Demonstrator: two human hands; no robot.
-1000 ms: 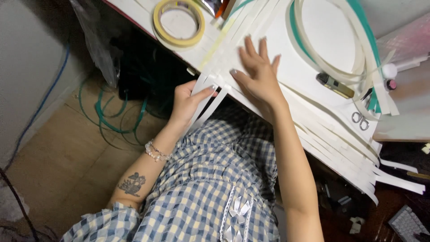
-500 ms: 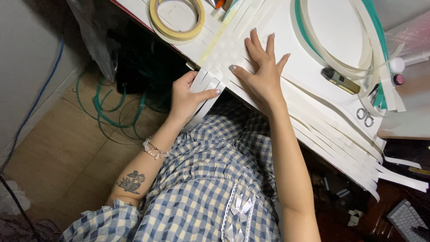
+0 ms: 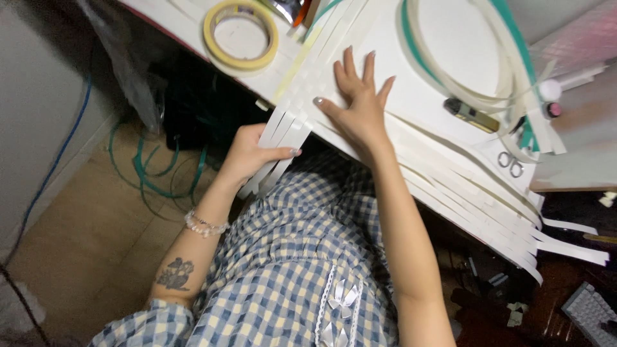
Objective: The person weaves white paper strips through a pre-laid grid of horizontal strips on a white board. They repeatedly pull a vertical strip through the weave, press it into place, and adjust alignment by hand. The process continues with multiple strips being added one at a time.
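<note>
1. Here, the white table [image 3: 443, 38] carries my woven mat of white paper strips [image 3: 321, 83], which lies at the near edge; loose ends hang over it.
2. My right hand [image 3: 357, 106] lies spread flat on the weave, pinning it down.
3. My left hand [image 3: 247, 154] pinches the hanging strip ends [image 3: 276, 151] below the edge.
4. Judged: strips are light, limp, easily creased or torn; best held near the weave, not at the tips.
5. A tape roll [image 3: 241, 35] sits towards the far left edge, small scissors [image 3: 508, 164] towards the right.
</note>
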